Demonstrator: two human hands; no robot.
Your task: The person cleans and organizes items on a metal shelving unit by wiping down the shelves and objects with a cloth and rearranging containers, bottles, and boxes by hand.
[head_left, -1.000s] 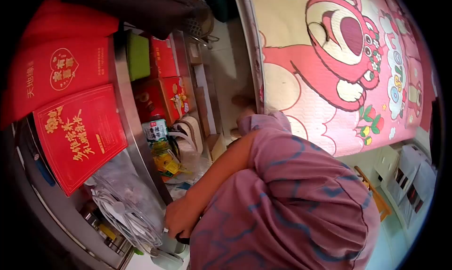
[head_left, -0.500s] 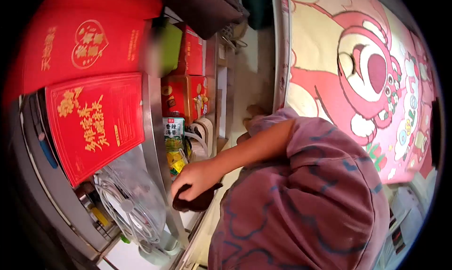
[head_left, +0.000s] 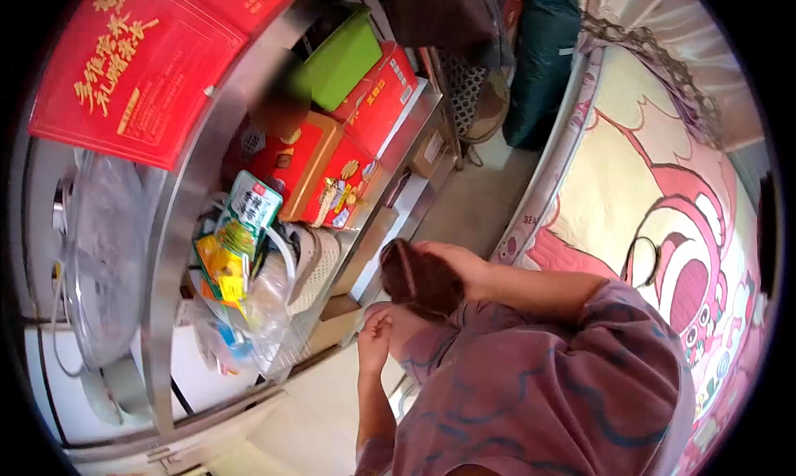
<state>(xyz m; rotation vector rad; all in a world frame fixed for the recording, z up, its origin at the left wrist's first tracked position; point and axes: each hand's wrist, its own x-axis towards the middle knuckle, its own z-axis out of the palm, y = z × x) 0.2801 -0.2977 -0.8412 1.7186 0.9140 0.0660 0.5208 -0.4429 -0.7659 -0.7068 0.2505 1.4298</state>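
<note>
My right hand is closed on a dark brown piece of cloth, which hangs bunched in front of my body. What exactly the cloth is, I cannot make out. Lower and to the left is my left hand, with its fingers curled in and nothing visible in them. It is close to the cloth but apart from it, over my leg. A pair of pale slippers lies on the shelf left of my hands, beside a green-and-white food packet and a yellow packet.
A metal shelf rack runs along the left, with red gift boxes on top. Below stand a green bin and a red carton. On the right is a bed with a pink bear sheet. Dark bags hang at the back.
My right hand has drawn back from the shelf edge towards my body with the brown cloth. My left hand has come into view. The camera view has turned and shifted.
</note>
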